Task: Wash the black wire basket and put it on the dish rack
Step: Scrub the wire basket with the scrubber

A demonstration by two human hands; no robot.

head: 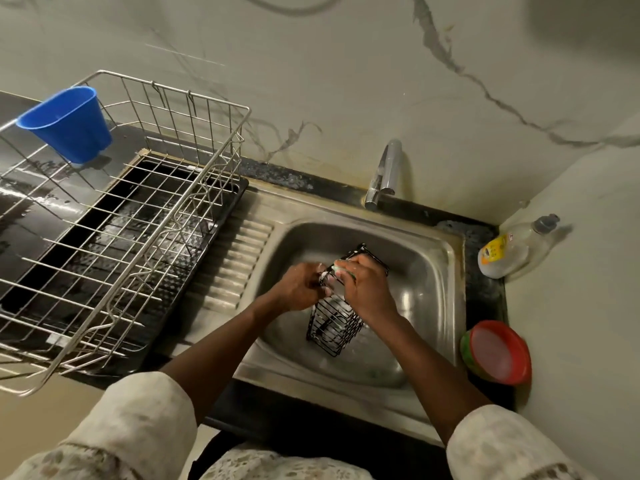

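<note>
Item: black wire basket [334, 325], centre frame, tilted in the sink [427, 271] (sudsy). I see left hand [299, 287] pinching its upper rim, right hand [369, 289] curled round a sponge [341, 267] atop it. Also: dish rack [114, 216], left, apart.

I see black basket [334, 323], green sponge [341, 269], blue cup [65, 124], silver rack [138, 216], red-green tub [498, 351], yellow-labelled bottle [502, 251], grey-veined white wall [346, 81].
</note>
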